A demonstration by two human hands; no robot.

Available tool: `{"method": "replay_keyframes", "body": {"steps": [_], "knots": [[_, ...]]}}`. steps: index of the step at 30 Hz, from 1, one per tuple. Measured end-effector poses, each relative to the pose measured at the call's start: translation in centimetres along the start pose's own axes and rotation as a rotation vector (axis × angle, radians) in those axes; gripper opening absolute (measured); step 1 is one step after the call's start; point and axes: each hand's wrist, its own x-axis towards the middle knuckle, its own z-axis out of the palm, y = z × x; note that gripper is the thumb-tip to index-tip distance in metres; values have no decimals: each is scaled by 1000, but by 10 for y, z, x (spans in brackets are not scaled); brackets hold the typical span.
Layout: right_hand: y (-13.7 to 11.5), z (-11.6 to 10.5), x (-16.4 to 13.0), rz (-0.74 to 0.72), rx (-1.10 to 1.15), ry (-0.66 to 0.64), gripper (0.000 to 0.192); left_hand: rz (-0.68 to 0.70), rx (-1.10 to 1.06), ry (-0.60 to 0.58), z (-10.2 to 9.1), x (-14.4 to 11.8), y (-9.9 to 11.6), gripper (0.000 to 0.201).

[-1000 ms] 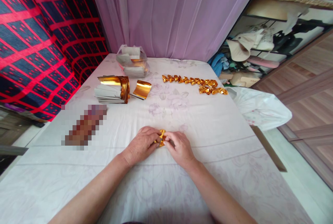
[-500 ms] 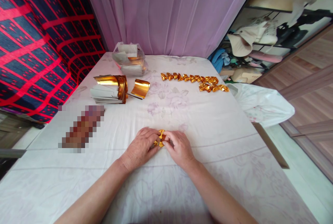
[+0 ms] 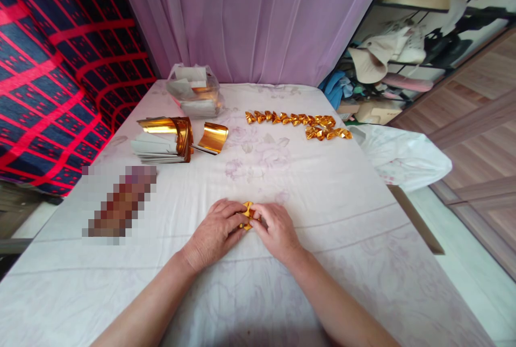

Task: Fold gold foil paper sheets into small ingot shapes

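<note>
A table draped in a white cloth (image 3: 322,212) is filling the room, with a stack of gold sheets (image 3: 165,137) lying far left and a row of folded gold pieces (image 3: 296,121) far right. Both the left hand (image 3: 215,231) and right hand (image 3: 276,229) are pinching a small gold foil piece (image 3: 248,214) between their fingertips, near the table's middle, equally close to each, nothing blocking

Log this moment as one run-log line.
left hand: pinching gold foil piece | right hand: pinching same piece | place: white cloth | finished folded pieces: far right row
</note>
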Motion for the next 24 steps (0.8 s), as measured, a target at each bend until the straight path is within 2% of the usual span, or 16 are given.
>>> {"method": "replay_keyframes", "body": {"steps": [6, 12, 24], "knots": [[1, 0, 0, 18, -6, -29, 21, 4, 1, -8, -1, 0, 0, 19], [1, 1, 0, 11, -8, -21, 20, 32, 1, 33, -2, 1, 2, 18], [4, -3, 2, -21, 15, -20, 20, -5, -3, 15, -2, 2, 2, 14]]}}
